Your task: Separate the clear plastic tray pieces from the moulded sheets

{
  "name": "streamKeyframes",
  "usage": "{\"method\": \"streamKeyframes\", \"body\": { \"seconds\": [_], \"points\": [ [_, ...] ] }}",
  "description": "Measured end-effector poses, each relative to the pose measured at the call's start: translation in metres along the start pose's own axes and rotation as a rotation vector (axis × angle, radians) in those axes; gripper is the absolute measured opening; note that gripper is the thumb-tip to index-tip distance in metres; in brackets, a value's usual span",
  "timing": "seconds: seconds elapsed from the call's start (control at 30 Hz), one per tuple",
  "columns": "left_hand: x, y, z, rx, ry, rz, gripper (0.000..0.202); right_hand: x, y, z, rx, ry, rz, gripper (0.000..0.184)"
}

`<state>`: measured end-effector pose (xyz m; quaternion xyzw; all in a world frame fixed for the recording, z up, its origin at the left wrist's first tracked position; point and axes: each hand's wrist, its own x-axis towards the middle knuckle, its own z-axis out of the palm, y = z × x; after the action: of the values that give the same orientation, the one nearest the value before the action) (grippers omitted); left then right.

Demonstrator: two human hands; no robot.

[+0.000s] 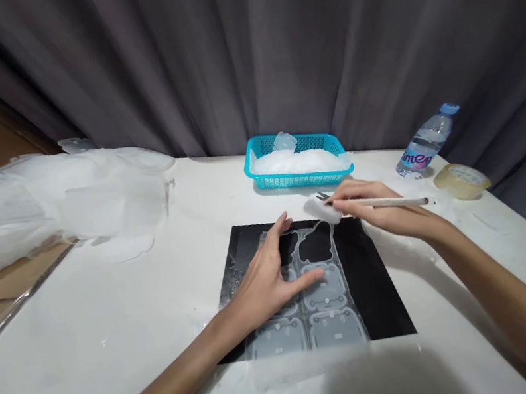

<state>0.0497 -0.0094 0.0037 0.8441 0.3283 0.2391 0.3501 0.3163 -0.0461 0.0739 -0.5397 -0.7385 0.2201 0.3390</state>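
On a black mat (385, 297) lies a clear plastic sheet (333, 330) with rounded, lid-like shapes moulded in rows. Two shapes at its far end are cut out, leaving dark openings. My left hand (269, 276) rests over the sheet with thumb and fingers spread, holding nothing. Beyond the mat's far edge, my right hand (369, 202) is closed around a slim white-handled tool (397, 201), its working end hidden. The same fingers pinch a cloudy plastic piece (321, 209). A dark pointed metal tip (322, 196) shows beside these fingers; what it belongs to is unclear.
A turquoise basket (300, 180) holding whitish plastic pieces stands at the back. To the right are a water bottle (423, 146) and a yellowish container (462, 182). A large whitish plastic heap (91, 192) covers the left, above a cardboard box (16, 292). Grey curtain (198, 53) hangs behind.
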Motion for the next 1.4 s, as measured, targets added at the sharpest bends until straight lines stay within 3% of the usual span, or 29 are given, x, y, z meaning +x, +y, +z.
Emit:
{"method": "streamKeyframes", "body": {
  "seconds": [0.07, 0.13, 0.2, 0.23, 0.3, 0.37, 0.5, 0.57, 0.73, 1.03, 1.1, 1.2, 1.23, 1.3, 1.4],
  "points": [
    [0.003, 0.001, 0.002, -0.142, 0.094, 0.045, 0.106, -0.001, -0.023, 0.003, 0.086, -0.210, -0.042, 0.027],
    [0.006, 0.003, 0.003, -0.265, 0.092, 0.043, 0.072, -0.003, -0.034, 0.004, 0.146, -0.308, -0.064, 0.028],
    [0.009, 0.005, 0.004, -0.388, 0.045, -0.043, 0.037, -0.004, -0.033, 0.004, 0.185, -0.242, -0.033, 0.032],
    [0.009, 0.006, 0.004, -0.452, 0.036, -0.101, 0.033, -0.004, -0.029, 0.005, 0.190, -0.156, -0.005, 0.034],
    [0.010, 0.007, 0.003, -0.587, 0.076, -0.194, 0.034, -0.005, -0.018, 0.010, 0.165, 0.018, 0.019, 0.034],
    [0.012, 0.007, 0.001, -0.696, 0.139, -0.251, 0.034, -0.006, -0.007, 0.020, 0.104, 0.069, -0.009, 0.033],
    [0.014, 0.001, -0.002, -0.815, 0.197, -0.301, 0.037, -0.010, 0.004, 0.049, 0.096, -0.086, -0.134, 0.021],
    [0.015, 0.000, -0.002, -0.832, 0.198, -0.310, 0.040, -0.013, 0.005, 0.060, 0.145, -0.099, -0.160, 0.017],
    [0.015, 0.000, -0.004, -0.746, 0.195, -0.330, 0.051, -0.017, 0.006, 0.069, 0.222, -0.014, -0.136, 0.017],
    [0.014, 0.001, -0.005, -0.543, 0.132, -0.223, 0.030, -0.018, 0.005, 0.080, 0.207, 0.017, -0.076, 0.022],
    [0.018, -0.004, -0.019, -0.544, 0.268, -0.265, 0.026, -0.019, 0.008, 0.075, 0.175, 0.086, -0.052, 0.024],
    [0.027, -0.013, -0.051, -0.729, 0.659, -0.375, 0.022, -0.017, 0.021, 0.067, 0.111, 0.317, 0.016, 0.028],
    [0.029, -0.015, -0.059, -0.768, 0.663, -0.387, 0.023, -0.016, 0.026, 0.066, 0.083, 0.374, 0.035, 0.027],
    [0.028, -0.013, -0.066, -0.784, 0.518, -0.385, 0.027, -0.013, 0.037, 0.070, 0.016, 0.412, 0.047, 0.020],
    [0.021, -0.003, -0.052, -0.833, 0.171, -0.359, 0.037, -0.011, 0.048, 0.081, -0.067, 0.402, 0.032, 0.011]
  ]
}}
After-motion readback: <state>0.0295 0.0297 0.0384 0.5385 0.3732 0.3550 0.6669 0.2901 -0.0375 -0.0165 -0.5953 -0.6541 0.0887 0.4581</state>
